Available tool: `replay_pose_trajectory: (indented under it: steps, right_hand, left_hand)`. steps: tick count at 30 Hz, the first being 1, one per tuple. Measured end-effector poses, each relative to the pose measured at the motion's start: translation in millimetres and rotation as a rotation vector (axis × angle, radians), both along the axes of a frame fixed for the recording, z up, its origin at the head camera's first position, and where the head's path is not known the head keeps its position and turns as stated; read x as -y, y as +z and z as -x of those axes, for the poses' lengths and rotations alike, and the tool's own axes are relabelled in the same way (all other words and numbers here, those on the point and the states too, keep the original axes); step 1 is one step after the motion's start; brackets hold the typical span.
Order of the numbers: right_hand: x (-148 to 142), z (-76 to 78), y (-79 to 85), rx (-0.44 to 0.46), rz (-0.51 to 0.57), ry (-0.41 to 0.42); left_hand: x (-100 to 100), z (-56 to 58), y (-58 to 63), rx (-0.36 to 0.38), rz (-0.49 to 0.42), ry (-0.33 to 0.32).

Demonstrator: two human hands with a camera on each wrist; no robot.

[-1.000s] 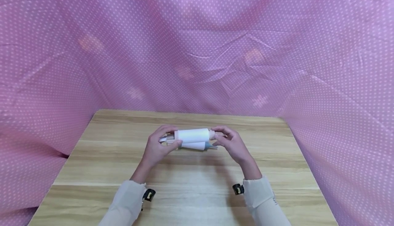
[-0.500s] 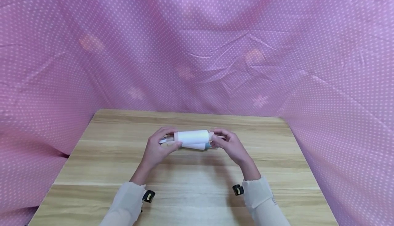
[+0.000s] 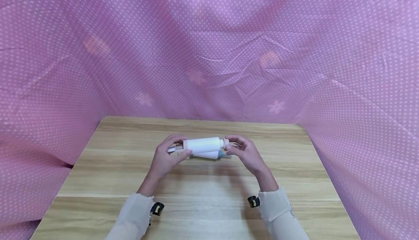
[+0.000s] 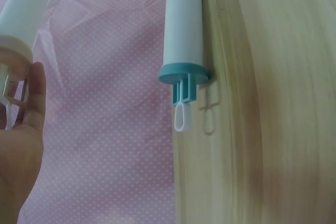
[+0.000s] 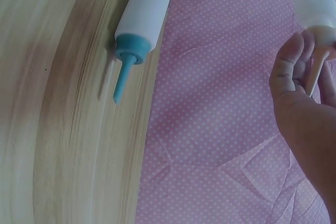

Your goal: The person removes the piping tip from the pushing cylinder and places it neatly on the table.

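My left hand point(image 3: 165, 157) holds a white syringe-like tube point(image 3: 203, 145) by its pale pink end, above the table. Its plunger-like white pull part sticks out leftward, and shows partly in the left wrist view point(image 4: 6, 103). On the right, my right hand point(image 3: 249, 157) pinches the pale pink nozzle cap point(image 3: 226, 143), whose thin spout point(image 5: 316, 72) runs between the fingers in the right wrist view. A pale neck shows between tube body and cap. Below lies a second white tube point(image 3: 207, 155) with teal ends, a white pull loop point(image 4: 182, 117) and a teal spout point(image 5: 123, 80); neither hand touches it.
The light wooden table point(image 3: 209, 203) carries the teal-ended tube near its far half. Pink dotted cloth point(image 3: 209, 51) hangs behind the table and at both sides. A black wrist device point(image 3: 158, 208) sits at the left cuff, another point(image 3: 253, 201) at the right.
The left hand and the tube have shifted slightly left. The pink cap in the right hand now stands farther from the tube body, showing the neck. The teal-ended tube has stayed in place.
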State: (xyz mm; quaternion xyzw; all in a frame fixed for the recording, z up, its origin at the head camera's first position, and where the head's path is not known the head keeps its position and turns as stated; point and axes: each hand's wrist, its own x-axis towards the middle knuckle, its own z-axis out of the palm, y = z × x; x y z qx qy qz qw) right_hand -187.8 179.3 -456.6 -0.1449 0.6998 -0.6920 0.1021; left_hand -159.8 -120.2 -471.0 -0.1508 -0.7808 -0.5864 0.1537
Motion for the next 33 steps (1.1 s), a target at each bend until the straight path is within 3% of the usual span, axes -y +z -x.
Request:
replay_pose_trajectory:
  steps: [8,20,33]
  right_hand:
    - [-0.6,0.2,-0.8,0.011,0.001,-0.019]
    - [-0.9,-1.3,0.0,0.008,0.003,-0.007]
    - [-1.8,-1.0,-2.7,0.007,0.010,0.017]
  left_hand:
    - [7.3,2.2,-11.3,0.001,0.002,0.002]
    - [21.8,0.9,-40.8,0.124,0.036,0.036]
    - [33.7,0.1,-68.5,0.323,0.081,0.052]
